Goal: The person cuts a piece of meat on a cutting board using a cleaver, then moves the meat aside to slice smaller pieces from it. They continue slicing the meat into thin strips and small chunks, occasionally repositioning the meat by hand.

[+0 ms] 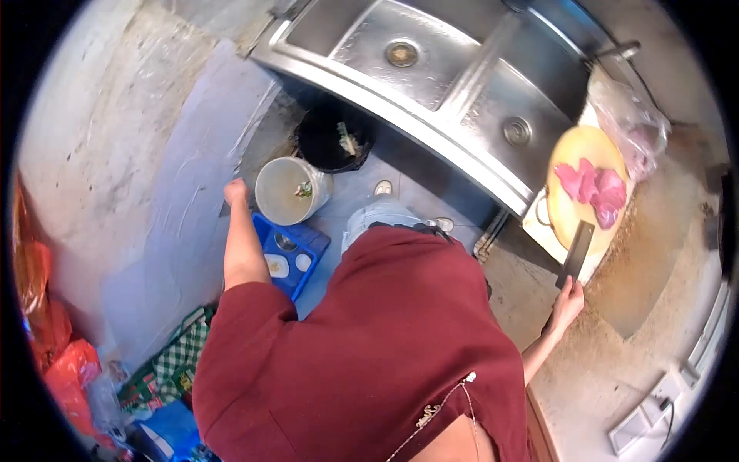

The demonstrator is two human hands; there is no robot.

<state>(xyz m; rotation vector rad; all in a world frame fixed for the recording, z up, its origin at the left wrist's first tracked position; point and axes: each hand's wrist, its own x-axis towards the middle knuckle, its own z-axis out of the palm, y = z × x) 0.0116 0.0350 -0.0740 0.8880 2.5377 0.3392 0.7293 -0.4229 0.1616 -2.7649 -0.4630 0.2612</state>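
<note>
My right hand point(568, 305) is closed round the handle of a cleaver point(576, 252), whose dark blade reaches over the near edge of a round yellow cutting board point(564, 219). Several pieces of pink raw meat point(591, 185) lie on the board, just beyond the blade. Out to the left, my left hand point(236, 192) is closed in a fist beside a whitish bucket point(265, 189); whether anything is inside the fist is hidden.
A double steel sink point(454, 123) runs across the top. A clear plastic bag point(635, 127) lies behind the board. On the floor are a black bin point(315, 142) and a blue crate point(314, 240) with dishes. Bags point(73, 377) fill the lower left; wall sockets point(650, 412) are lower right.
</note>
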